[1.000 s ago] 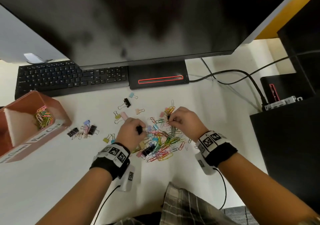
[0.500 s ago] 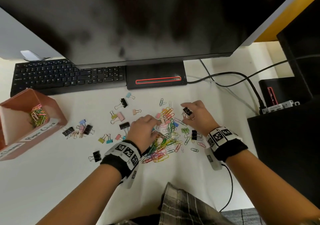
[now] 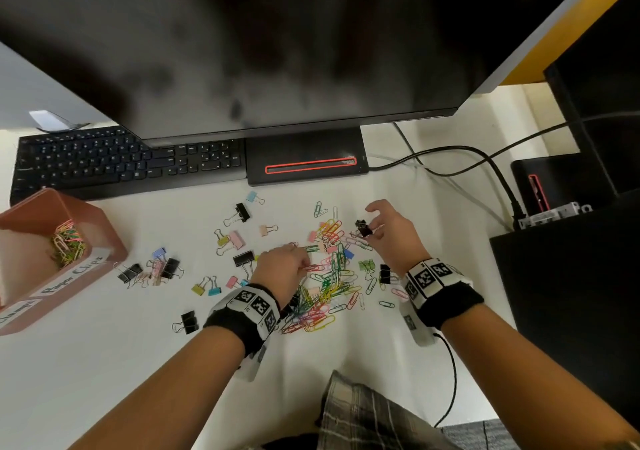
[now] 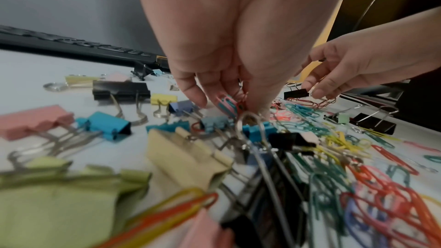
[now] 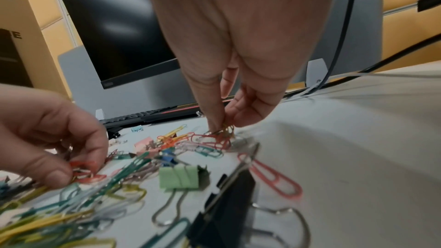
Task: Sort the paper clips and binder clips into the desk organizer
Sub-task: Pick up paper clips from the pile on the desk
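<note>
I was in the picking step: my left hand (image 3: 282, 266) pinched paper clips (image 4: 229, 104) from the pile (image 3: 325, 290), my right hand (image 3: 391, 233) pinched a black binder clip (image 3: 363, 228) (paper clips tangled beneath). Next, carry them to the organizer (image 3: 104, 228) at nine o'clock.

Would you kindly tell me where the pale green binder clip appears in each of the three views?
Head: the pale green metal binder clip lies at the right edge of the colourful paper clip pile.
Left wrist: small, far off at mid-right.
Right wrist: large, near the centre.
Shared landmark: the large black binder clip lies just right of it in every view.
</note>
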`<act>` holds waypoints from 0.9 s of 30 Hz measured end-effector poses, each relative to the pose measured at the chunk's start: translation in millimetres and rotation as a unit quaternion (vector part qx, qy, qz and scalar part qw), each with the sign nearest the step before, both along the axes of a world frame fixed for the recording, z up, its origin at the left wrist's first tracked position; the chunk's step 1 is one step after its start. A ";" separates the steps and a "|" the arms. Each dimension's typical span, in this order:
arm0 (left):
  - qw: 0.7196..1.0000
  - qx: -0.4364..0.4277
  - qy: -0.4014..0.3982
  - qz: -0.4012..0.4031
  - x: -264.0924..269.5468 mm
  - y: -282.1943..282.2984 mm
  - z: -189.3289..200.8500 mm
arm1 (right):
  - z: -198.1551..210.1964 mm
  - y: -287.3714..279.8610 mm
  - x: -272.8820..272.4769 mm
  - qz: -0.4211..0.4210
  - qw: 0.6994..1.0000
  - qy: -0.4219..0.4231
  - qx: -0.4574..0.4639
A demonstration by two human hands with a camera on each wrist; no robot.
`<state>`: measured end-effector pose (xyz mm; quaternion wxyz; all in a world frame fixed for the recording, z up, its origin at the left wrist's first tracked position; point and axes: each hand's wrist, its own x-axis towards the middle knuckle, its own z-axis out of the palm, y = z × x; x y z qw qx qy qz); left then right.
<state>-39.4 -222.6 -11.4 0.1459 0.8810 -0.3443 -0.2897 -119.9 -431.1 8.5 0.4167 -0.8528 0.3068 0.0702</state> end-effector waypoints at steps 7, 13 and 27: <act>0.997 0.038 -0.057 -0.035 2.0 -3.6 3.5 | 4.1 -10.1 -14.0 -0.006 0.998 -0.025 -0.065; 0.997 0.044 -0.053 -0.023 4.4 -4.8 6.8 | -6.4 -2.4 -13.8 0.090 0.988 0.090 -0.092; 0.985 -0.104 0.048 0.126 12.2 10.9 36.4 | -2.2 9.8 9.4 0.165 0.980 0.097 -0.062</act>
